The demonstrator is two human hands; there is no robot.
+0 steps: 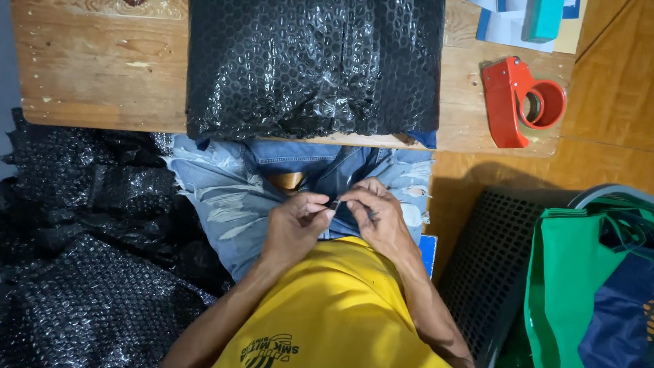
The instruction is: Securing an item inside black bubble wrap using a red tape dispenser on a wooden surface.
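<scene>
Desk: we are looking down on a worn wooden desk, which is carrying the black bubble-wrapped parcel that we are using as our landmark.
Parcel: it is lying flat, and its near edge is overhanging the desk edge just above our lap.
Left hand: our left hand is sitting just below the parcel, over our jeans, with thumb and forefinger pinching closed on a small dark piece.
Right hand: our right hand is meeting the left below the parcel, its fingertips closing on the same small dark piece.
Small dark piece: it is being held between both hands below the parcel's near edge; we cannot tell what it is.
Tape dispenser: a red tape dispenser is resting on the desk well to the right of the parcel.
Bubble wrap: loose black bubble wrap is piling up on the floor below and left of the parcel.
Basket: a black perforated basket is standing below and right of the parcel, with a green bag beside it.
</scene>
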